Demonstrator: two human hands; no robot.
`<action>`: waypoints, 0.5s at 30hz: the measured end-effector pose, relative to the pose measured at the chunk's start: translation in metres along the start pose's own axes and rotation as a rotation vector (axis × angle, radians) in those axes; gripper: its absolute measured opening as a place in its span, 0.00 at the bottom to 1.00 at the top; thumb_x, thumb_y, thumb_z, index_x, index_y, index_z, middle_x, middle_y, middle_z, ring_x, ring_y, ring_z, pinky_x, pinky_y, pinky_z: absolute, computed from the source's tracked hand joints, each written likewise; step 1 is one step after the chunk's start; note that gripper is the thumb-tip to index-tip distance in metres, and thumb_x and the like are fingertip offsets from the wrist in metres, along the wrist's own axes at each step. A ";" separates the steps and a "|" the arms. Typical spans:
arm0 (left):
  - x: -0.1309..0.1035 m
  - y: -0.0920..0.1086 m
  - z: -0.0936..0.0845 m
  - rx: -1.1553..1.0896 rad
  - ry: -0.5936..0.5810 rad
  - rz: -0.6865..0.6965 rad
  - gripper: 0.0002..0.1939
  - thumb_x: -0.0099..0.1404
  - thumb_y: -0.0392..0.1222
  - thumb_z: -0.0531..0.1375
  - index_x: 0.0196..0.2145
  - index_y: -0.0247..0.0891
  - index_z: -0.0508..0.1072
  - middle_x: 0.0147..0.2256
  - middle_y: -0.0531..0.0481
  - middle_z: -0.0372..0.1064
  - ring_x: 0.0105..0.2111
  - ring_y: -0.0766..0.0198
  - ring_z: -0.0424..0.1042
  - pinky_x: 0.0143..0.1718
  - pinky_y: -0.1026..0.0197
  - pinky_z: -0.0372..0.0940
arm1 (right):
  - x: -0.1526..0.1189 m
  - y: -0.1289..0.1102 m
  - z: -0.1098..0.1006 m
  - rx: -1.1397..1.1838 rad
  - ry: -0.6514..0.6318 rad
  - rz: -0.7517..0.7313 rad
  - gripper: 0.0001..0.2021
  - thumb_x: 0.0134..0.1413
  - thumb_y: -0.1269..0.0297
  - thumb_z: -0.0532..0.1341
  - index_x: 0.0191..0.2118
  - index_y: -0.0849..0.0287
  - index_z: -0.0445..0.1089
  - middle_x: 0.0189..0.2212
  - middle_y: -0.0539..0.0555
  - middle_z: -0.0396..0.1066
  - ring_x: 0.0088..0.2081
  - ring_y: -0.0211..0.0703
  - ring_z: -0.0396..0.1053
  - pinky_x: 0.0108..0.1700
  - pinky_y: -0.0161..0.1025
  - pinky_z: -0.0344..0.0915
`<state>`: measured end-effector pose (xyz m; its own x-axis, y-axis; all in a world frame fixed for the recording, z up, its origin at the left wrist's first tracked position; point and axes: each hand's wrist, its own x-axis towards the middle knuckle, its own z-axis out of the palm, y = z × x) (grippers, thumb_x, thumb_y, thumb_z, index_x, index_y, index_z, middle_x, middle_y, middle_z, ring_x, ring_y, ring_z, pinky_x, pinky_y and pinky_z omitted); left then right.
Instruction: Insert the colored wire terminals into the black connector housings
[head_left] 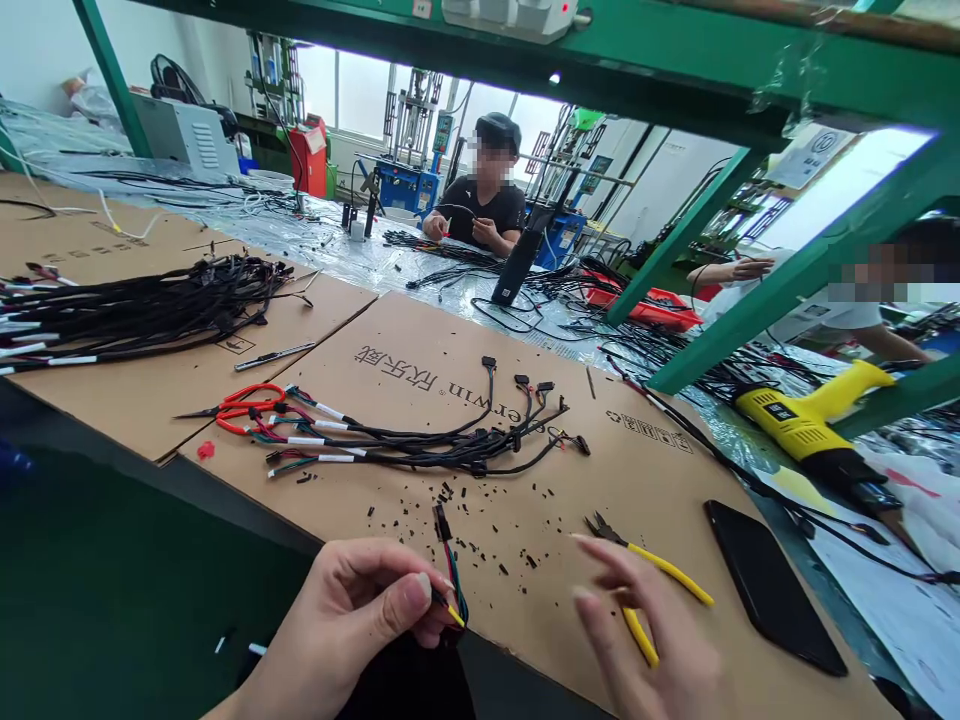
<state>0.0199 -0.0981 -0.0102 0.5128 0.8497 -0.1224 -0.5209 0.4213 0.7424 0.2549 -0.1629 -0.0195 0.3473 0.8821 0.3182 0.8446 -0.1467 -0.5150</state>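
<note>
Pinched between the thumb and fingers of my left hand is a wire harness. Its thin coloured wires run up to a small black connector, and a yellow wire end pokes out by my fingertips. My right hand has its fingers apart and holds nothing. It is over the yellow-handled side cutters, partly hiding them; whether it touches them I cannot tell. Small black scraps are scattered on the cardboard between my hands. Beyond them lie several finished-looking black wire harnesses with white labels.
Orange-handled scissors and a pen-like tool lie left. A thick cable bundle is farther left. On the right are a black phone and a yellow heat gun. Green frame bars cross above; two people work opposite.
</note>
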 end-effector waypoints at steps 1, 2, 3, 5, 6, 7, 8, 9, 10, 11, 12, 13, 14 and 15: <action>0.000 -0.001 0.001 -0.005 0.005 -0.005 0.08 0.52 0.46 0.70 0.25 0.39 0.82 0.24 0.50 0.77 0.23 0.71 0.73 0.28 0.73 0.68 | 0.006 0.018 -0.006 -0.124 0.007 0.077 0.25 0.52 0.40 0.51 0.49 0.49 0.68 0.48 0.52 0.70 0.50 0.42 0.67 0.55 0.41 0.64; 0.000 -0.002 0.002 -0.010 0.008 -0.015 0.08 0.51 0.46 0.70 0.25 0.39 0.82 0.24 0.50 0.78 0.23 0.70 0.73 0.28 0.73 0.69 | 0.010 0.036 -0.011 -0.268 -0.111 0.152 0.31 0.50 0.38 0.48 0.52 0.52 0.66 0.54 0.54 0.65 0.57 0.45 0.61 0.59 0.44 0.59; -0.001 -0.003 0.003 -0.013 0.011 -0.027 0.08 0.51 0.46 0.70 0.25 0.39 0.82 0.24 0.49 0.78 0.24 0.70 0.73 0.29 0.72 0.69 | 0.013 0.052 -0.013 -0.325 -0.154 0.191 0.37 0.46 0.36 0.49 0.55 0.57 0.64 0.59 0.58 0.60 0.61 0.51 0.56 0.63 0.49 0.54; 0.000 -0.005 0.004 -0.018 0.016 -0.051 0.08 0.51 0.46 0.70 0.26 0.40 0.83 0.25 0.49 0.78 0.25 0.69 0.74 0.29 0.71 0.69 | 0.014 0.077 -0.014 -0.416 -0.170 0.312 0.46 0.39 0.35 0.51 0.59 0.65 0.61 0.63 0.67 0.53 0.65 0.68 0.46 0.64 0.64 0.41; 0.000 -0.006 0.005 -0.020 0.014 -0.060 0.08 0.51 0.47 0.70 0.26 0.39 0.83 0.25 0.49 0.78 0.25 0.68 0.74 0.29 0.71 0.69 | 0.013 0.086 -0.012 -0.433 -0.191 0.351 0.48 0.38 0.35 0.50 0.61 0.66 0.60 0.64 0.68 0.50 0.65 0.71 0.44 0.63 0.65 0.39; 0.000 -0.007 0.006 -0.026 0.010 -0.066 0.09 0.51 0.47 0.70 0.26 0.39 0.83 0.25 0.49 0.78 0.25 0.68 0.74 0.29 0.71 0.69 | 0.012 0.093 -0.010 -0.446 -0.209 0.381 0.49 0.38 0.35 0.49 0.62 0.66 0.58 0.64 0.67 0.49 0.66 0.71 0.42 0.64 0.65 0.38; 0.000 -0.008 0.007 -0.032 0.005 -0.071 0.09 0.51 0.47 0.70 0.26 0.39 0.82 0.25 0.49 0.78 0.26 0.69 0.74 0.29 0.71 0.69 | 0.011 0.097 -0.008 -0.453 -0.224 0.400 0.49 0.38 0.35 0.48 0.62 0.65 0.57 0.65 0.66 0.48 0.66 0.69 0.41 0.64 0.64 0.37; 0.001 -0.009 0.008 -0.037 -0.003 -0.074 0.09 0.51 0.47 0.70 0.26 0.39 0.82 0.25 0.49 0.77 0.26 0.69 0.73 0.30 0.72 0.68 | 0.010 0.098 -0.007 -0.453 -0.238 0.409 0.49 0.39 0.35 0.47 0.63 0.64 0.56 0.66 0.65 0.46 0.67 0.68 0.40 0.64 0.63 0.36; 0.001 -0.009 0.009 -0.038 -0.009 -0.075 0.09 0.51 0.48 0.70 0.25 0.39 0.82 0.25 0.50 0.77 0.26 0.69 0.73 0.30 0.72 0.68 | 0.010 0.098 -0.007 -0.451 -0.242 0.412 0.49 0.39 0.35 0.47 0.63 0.64 0.55 0.66 0.65 0.46 0.67 0.67 0.39 0.64 0.63 0.36; 0.001 -0.010 0.010 -0.038 -0.019 -0.074 0.09 0.51 0.48 0.70 0.25 0.39 0.82 0.25 0.50 0.77 0.25 0.70 0.72 0.30 0.72 0.68 | 0.010 0.097 -0.008 -0.445 -0.243 0.406 0.49 0.38 0.35 0.47 0.63 0.64 0.56 0.65 0.66 0.47 0.67 0.67 0.40 0.64 0.62 0.36; 0.001 -0.010 0.011 -0.041 -0.024 -0.071 0.09 0.50 0.48 0.71 0.24 0.39 0.82 0.24 0.50 0.76 0.25 0.70 0.72 0.30 0.72 0.67 | 0.011 0.094 -0.010 -0.433 -0.239 0.396 0.48 0.38 0.36 0.48 0.62 0.65 0.57 0.63 0.67 0.51 0.66 0.67 0.43 0.64 0.62 0.38; 0.001 -0.011 0.011 -0.047 -0.021 -0.068 0.10 0.49 0.48 0.71 0.24 0.39 0.82 0.24 0.51 0.76 0.25 0.70 0.71 0.30 0.71 0.67 | 0.013 0.091 -0.012 -0.417 -0.231 0.381 0.47 0.38 0.37 0.48 0.61 0.65 0.60 0.60 0.68 0.56 0.64 0.67 0.48 0.63 0.62 0.40; 0.001 -0.012 0.012 -0.057 -0.012 -0.066 0.10 0.49 0.48 0.71 0.24 0.39 0.82 0.24 0.51 0.76 0.25 0.70 0.71 0.30 0.71 0.67 | 0.014 0.086 -0.016 -0.396 -0.217 0.365 0.45 0.39 0.38 0.49 0.59 0.64 0.62 0.55 0.68 0.61 0.61 0.67 0.53 0.62 0.62 0.43; 0.001 -0.012 0.012 -0.071 0.002 -0.069 0.10 0.48 0.48 0.72 0.24 0.39 0.82 0.24 0.51 0.76 0.25 0.70 0.71 0.30 0.70 0.66 | 0.015 0.082 -0.019 -0.369 -0.199 0.352 0.43 0.39 0.39 0.49 0.58 0.64 0.64 0.50 0.67 0.64 0.58 0.66 0.56 0.61 0.63 0.45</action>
<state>0.0353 -0.1059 -0.0117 0.5479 0.8186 -0.1726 -0.5318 0.5000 0.6835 0.3371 -0.1699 -0.0417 0.5814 0.8136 0.0015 0.7905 -0.5644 -0.2381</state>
